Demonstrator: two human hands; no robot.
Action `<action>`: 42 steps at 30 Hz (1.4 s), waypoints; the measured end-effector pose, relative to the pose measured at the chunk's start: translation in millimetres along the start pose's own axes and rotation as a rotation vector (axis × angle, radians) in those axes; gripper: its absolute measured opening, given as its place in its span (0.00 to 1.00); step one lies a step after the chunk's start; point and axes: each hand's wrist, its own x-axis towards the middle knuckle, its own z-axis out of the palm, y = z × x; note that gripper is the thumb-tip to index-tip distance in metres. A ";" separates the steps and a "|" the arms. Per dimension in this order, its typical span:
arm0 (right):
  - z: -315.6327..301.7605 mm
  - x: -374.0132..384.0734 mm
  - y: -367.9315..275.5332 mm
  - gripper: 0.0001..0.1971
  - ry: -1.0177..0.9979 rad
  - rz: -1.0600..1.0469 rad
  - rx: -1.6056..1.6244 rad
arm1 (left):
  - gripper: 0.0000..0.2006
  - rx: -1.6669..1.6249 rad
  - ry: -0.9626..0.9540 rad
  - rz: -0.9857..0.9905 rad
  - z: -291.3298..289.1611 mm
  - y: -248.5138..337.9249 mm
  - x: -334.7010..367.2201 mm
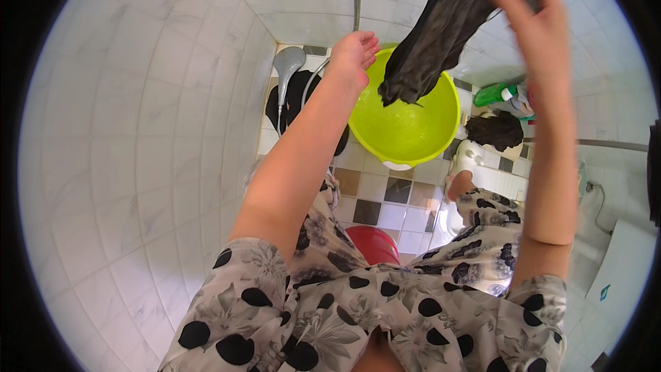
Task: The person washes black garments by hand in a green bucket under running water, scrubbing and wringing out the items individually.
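High at the upper right, my right hand [537,24] grips a dark, crumpled piece of cloth [435,38], blurred a little at the fingers. The cloth hangs slantwise, and its lower end dangles over a lime-green basin [406,146] on the floor. Some water seems to lie in the basin. My left hand [354,58] hovers by the basin's far left rim with its fingers loosely stretched out and nothing in them. Whether it touches the rim I cannot tell.
A grey shower head [289,60] and dark cloth [299,89] lie left of the basin. To its right are a green bottle [490,94] and another dark bundle [497,131]. Between my legs stands a red bucket or stool [374,244]. White tiled walls [138,131] close in.
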 end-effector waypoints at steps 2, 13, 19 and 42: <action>33.2 -21.4 86.8 0.12 0.019 -0.251 -0.055 | 0.14 0.003 -0.042 0.015 0.4 -5.0 -1.8; 187.5 -286.2 369.2 0.13 -0.563 0.468 -0.839 | 0.14 0.147 0.030 -0.109 -13.2 -33.0 -15.2; 139.8 -249.5 462.3 0.15 -0.573 1.028 -0.716 | 0.14 0.131 -0.098 -0.143 7.6 -42.7 -10.0; -11.5 25.5 44.9 0.11 0.267 -0.347 -0.006 | 0.13 -0.004 -0.028 0.029 -24.2 3.2 -40.1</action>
